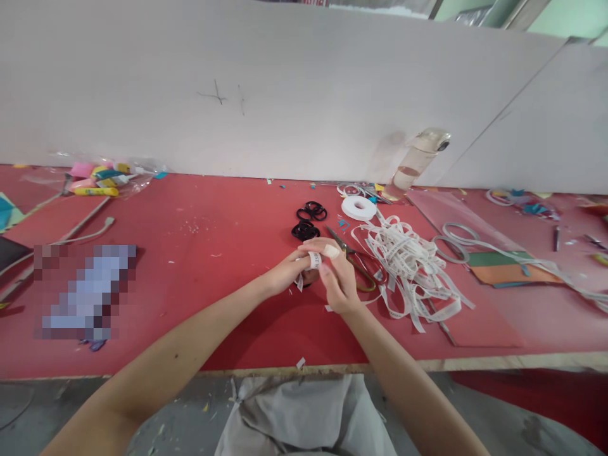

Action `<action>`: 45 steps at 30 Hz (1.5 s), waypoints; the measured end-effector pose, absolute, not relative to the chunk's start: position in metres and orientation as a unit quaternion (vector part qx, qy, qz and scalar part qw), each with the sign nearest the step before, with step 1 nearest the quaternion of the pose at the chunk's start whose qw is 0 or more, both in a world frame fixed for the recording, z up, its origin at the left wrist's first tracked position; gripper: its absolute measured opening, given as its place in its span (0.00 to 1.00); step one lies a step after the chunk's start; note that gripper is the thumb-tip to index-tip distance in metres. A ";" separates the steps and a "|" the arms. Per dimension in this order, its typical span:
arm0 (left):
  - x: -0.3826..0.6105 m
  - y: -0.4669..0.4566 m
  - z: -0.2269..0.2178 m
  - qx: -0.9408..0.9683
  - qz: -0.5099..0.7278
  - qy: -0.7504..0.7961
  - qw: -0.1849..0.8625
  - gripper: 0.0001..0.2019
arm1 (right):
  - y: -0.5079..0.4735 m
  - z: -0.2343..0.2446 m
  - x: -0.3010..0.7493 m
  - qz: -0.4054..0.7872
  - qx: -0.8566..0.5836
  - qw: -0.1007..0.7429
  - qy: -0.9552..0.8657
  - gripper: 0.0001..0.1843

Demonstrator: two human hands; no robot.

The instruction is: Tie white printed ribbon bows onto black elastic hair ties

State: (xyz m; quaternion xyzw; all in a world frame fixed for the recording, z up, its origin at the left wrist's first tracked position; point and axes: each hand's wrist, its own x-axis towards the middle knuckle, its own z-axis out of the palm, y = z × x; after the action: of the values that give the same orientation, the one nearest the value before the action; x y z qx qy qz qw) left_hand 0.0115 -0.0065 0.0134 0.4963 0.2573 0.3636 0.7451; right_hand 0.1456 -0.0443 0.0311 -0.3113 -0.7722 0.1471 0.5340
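Printed ribbon piece (315, 261) sits between both hands, black hair ties (306, 231) at 11 o'clock; left hand (285, 273), reaching toward 2, pinches it. Right hand (341, 278) points to 11, fingers arched over, grip unclear. Visible print runs roughly 12-to-6; full long axis hidden.

Red flat table (213, 209): pale wood-coloured near edge (498, 361)
Smooth off-white panel wall (304, 107): along the table's far side, dark scribbles (217, 96) at left, slanting seam (503, 112) at right
Pale green wall (577, 25): far right, beyond the panel wall
Grey floor (190, 405): near, dotted with small scraps (206, 407)
Light: soft, even
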 end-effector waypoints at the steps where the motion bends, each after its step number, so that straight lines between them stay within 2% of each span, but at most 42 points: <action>1: 0.012 -0.006 0.014 0.501 0.357 0.248 0.748 0.19 | -0.044 0.032 0.145 0.144 -0.323 0.550 -0.757 0.15; 4: 0.011 -0.006 0.015 0.520 0.347 0.248 0.740 0.22 | -0.043 0.032 0.144 0.113 -0.351 0.570 -0.734 0.12; 9: 0.007 -0.003 0.015 0.557 0.350 0.290 0.695 0.22 | -0.040 0.032 0.147 0.054 -0.340 0.548 -0.762 0.08; 12: 0.003 0.001 0.016 0.660 0.336 0.282 0.610 0.18 | -0.038 0.031 0.153 0.027 -0.340 0.540 -0.770 0.04; 15: -0.001 0.006 0.016 0.759 0.327 0.277 0.490 0.08 | -0.035 0.030 0.157 0.018 -0.338 0.518 -0.786 0.03; 17: -0.004 0.010 0.014 0.806 0.317 0.302 0.399 0.06 | -0.034 0.028 0.157 0.017 -0.344 0.486 -0.803 0.03; 20: -0.009 0.014 0.011 0.845 0.283 0.361 0.275 0.11 | -0.032 0.026 0.155 0.020 -0.359 0.452 -0.817 0.05; 25: -0.012 0.018 0.010 0.867 0.225 0.414 0.161 0.28 | -0.029 0.023 0.154 0.028 -0.386 0.413 -0.824 0.05; 29: -0.012 0.017 0.011 0.890 0.142 0.423 0.096 0.25 | -0.029 0.021 0.151 0.030 -0.403 0.380 -0.832 0.03; 33: -0.010 0.016 0.015 0.887 0.156 0.420 0.110 0.16 | -0.034 0.025 0.146 0.059 -0.400 0.429 -0.808 0.04; 37: -0.007 0.012 0.020 0.872 0.187 0.394 0.223 0.05 | -0.041 0.030 0.142 0.072 -0.405 0.545 -0.731 0.05; 40: -0.006 0.008 0.023 0.844 0.207 0.351 0.347 0.05 | -0.044 0.030 0.140 0.095 -0.403 0.558 -0.719 0.05; 45: -0.011 0.010 0.025 0.781 0.202 0.247 0.537 0.07 | -0.045 0.028 0.142 0.300 -0.381 0.573 -0.660 0.03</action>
State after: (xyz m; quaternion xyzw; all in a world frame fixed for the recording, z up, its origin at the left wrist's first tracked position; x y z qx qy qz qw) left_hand -0.0108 0.0096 0.0248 0.7811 0.2470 0.2020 0.5368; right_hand 0.1421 -0.0446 0.0282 -0.3814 -0.6604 0.3001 0.5730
